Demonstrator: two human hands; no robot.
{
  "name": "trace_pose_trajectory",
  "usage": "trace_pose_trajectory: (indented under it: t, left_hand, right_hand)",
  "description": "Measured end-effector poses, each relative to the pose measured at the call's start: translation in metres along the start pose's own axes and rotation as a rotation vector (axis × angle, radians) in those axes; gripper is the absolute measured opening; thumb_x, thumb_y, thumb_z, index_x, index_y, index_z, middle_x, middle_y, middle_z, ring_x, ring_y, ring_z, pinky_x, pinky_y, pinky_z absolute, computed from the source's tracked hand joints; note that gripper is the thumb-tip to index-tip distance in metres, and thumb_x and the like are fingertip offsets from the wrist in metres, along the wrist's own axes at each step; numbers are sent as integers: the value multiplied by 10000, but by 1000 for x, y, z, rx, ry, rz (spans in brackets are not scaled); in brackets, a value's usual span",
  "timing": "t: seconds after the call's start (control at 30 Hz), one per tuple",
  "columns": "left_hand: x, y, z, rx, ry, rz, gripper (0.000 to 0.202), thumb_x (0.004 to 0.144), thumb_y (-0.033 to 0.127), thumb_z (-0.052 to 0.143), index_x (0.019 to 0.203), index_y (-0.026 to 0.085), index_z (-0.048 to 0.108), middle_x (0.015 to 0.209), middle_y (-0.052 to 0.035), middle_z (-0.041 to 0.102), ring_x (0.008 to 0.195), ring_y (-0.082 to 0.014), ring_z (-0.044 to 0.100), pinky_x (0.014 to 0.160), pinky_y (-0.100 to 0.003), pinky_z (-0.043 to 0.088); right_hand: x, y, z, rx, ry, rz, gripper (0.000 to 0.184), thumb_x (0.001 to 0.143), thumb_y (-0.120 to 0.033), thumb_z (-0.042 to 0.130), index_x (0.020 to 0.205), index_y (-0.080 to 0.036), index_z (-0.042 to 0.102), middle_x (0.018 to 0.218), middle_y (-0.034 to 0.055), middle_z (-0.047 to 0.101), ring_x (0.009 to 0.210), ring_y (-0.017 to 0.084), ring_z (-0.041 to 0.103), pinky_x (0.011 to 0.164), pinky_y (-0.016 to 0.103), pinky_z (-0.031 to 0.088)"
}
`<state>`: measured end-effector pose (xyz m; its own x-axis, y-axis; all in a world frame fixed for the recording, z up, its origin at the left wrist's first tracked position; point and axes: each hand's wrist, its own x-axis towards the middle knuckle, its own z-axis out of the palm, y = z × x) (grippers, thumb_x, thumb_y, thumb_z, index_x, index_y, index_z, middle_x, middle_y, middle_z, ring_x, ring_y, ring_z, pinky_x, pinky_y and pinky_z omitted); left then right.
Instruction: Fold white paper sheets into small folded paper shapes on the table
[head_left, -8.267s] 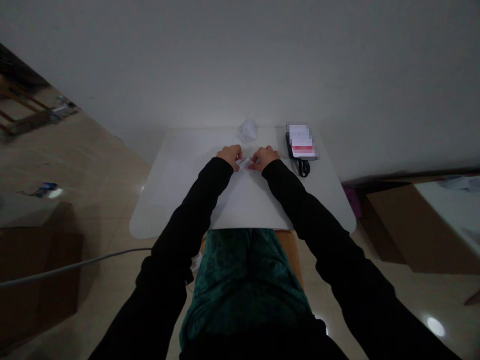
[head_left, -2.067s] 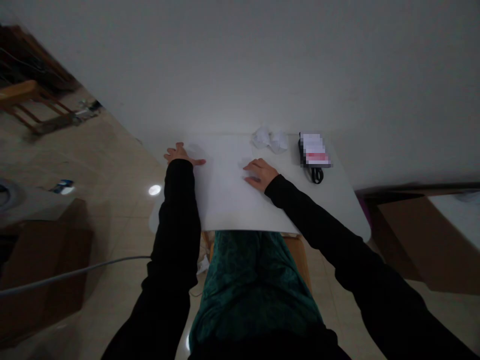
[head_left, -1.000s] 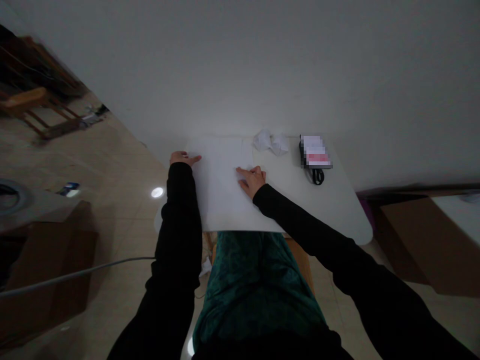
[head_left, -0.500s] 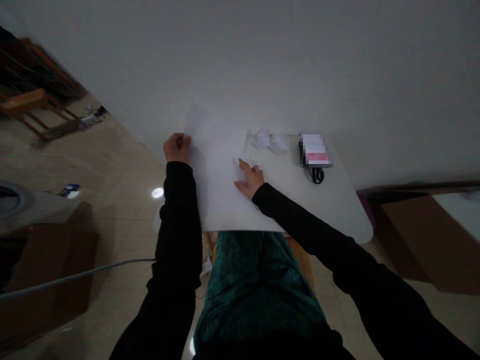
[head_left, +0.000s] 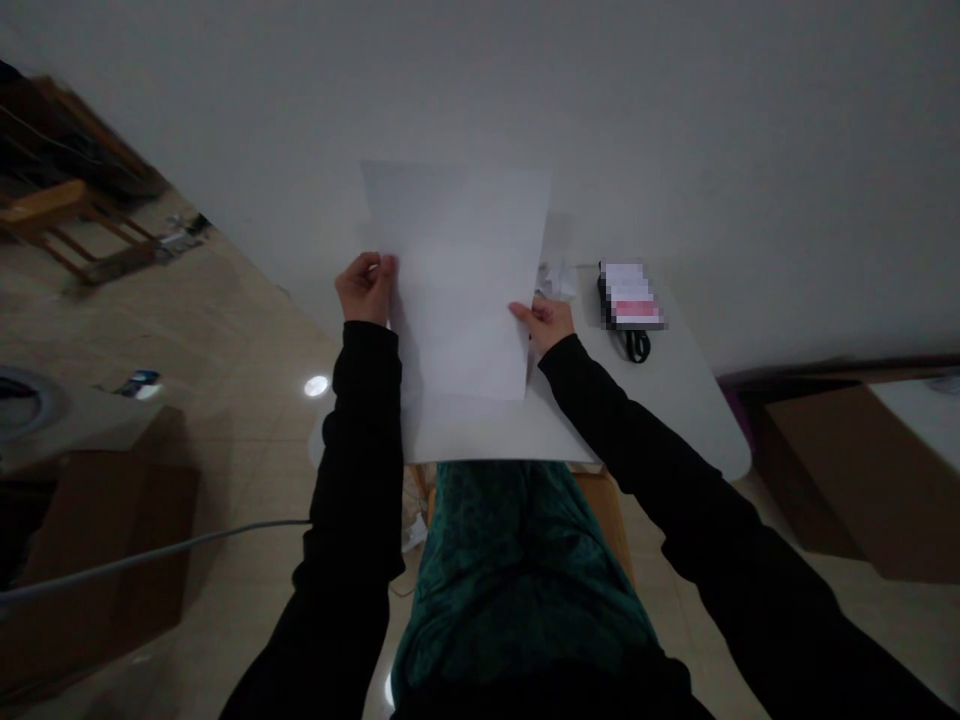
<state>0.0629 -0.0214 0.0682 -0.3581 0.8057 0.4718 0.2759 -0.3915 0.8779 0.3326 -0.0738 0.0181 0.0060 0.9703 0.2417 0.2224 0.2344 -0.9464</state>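
Observation:
A blank white sheet of paper [head_left: 461, 275] is raised over the table, its far edge up against the wall. My left hand [head_left: 365, 287] pinches its left edge between thumb and fingers. On the opposite edge, my right hand [head_left: 550, 321] grips the sheet with the thumb on top. Beneath the near end, more white paper [head_left: 450, 412] lies on the table. Behind my right hand sits a crumpled or folded white paper piece [head_left: 559, 279], partly covered by the sheet.
The white table [head_left: 615, 410] stands against a pale wall [head_left: 675, 130]. At its right lies a dark item with a blurred label [head_left: 631, 295] and a black cord loop [head_left: 638, 346]. Cardboard boxes [head_left: 855, 480] stand on the right, and a grey cable [head_left: 187, 545] crosses at left.
My right hand has moved right and away from me and now grips the sheet's right edge. The sheet has risen off the table and covers part of the crumpled paper.

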Motion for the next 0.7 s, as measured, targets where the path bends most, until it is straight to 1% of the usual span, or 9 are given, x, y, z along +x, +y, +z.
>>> trace_pose_trajectory:
  t: [0.03,0.07,0.13,0.2,0.27,0.33,0.43,0.57,0.7]
  left_hand:
    - [-1,2,-1,-19,-10,-2,433,741,614,681,766,188,607,597,15,484,589,-119,552,462,-207,400]
    - [-2,3,-2,-43,-24,-10,450,739,635,668,778,189,626,597,15,501,566,-111,546,453,-203,396]
    - [-6,6,-2,-99,-70,-44,503,737,691,628,815,195,658,623,5,557,542,-99,546,445,-195,397]
    - [-10,7,0,-129,-154,-104,559,741,738,581,832,195,679,633,-6,590,527,-92,547,442,-189,394]
    - [-16,8,4,-103,-267,-143,577,715,755,595,744,183,675,558,4,548,479,-81,503,425,-183,363]
    - [-22,9,9,-54,-387,-140,554,641,718,697,630,168,641,500,16,508,453,-73,460,421,-188,347]
    - [-30,10,14,-31,-513,-150,509,557,614,814,611,136,651,544,-9,577,487,-86,484,445,-209,381]
    - [-31,3,14,-32,-471,-196,416,625,506,813,625,117,665,550,-15,598,475,-89,485,426,-215,378]
    - [-26,-10,13,-83,-407,-165,325,629,408,826,696,115,703,630,-29,662,539,-112,561,482,-233,457]
  right_hand:
    - [3,0,-6,25,73,-9,482,743,-662,624,680,-184,625,618,-11,581,609,141,552,570,295,473]
    - [6,0,-12,21,98,-9,475,723,-650,657,618,-190,595,564,-23,534,584,136,532,546,287,454]
    - [11,0,-24,45,163,11,467,705,-636,690,584,-199,578,509,-28,482,558,142,519,510,288,435]
    - [15,2,-32,91,197,20,450,716,-638,686,624,-204,608,514,-14,501,573,166,552,501,306,451]
    - [17,4,-39,129,208,17,438,725,-640,681,681,-206,641,555,10,553,623,198,603,519,337,492]
    - [18,5,-43,147,212,19,433,722,-640,686,718,-207,659,597,29,600,668,221,638,548,368,530]
    - [21,7,-46,195,205,65,432,701,-636,705,734,-206,670,625,37,634,643,218,649,564,398,562]
    - [21,8,-47,268,158,159,415,648,-603,757,666,-202,652,586,26,631,532,191,617,537,417,577]
    - [14,3,-50,239,98,73,362,638,-540,786,632,-212,632,626,22,658,559,171,619,532,377,575]
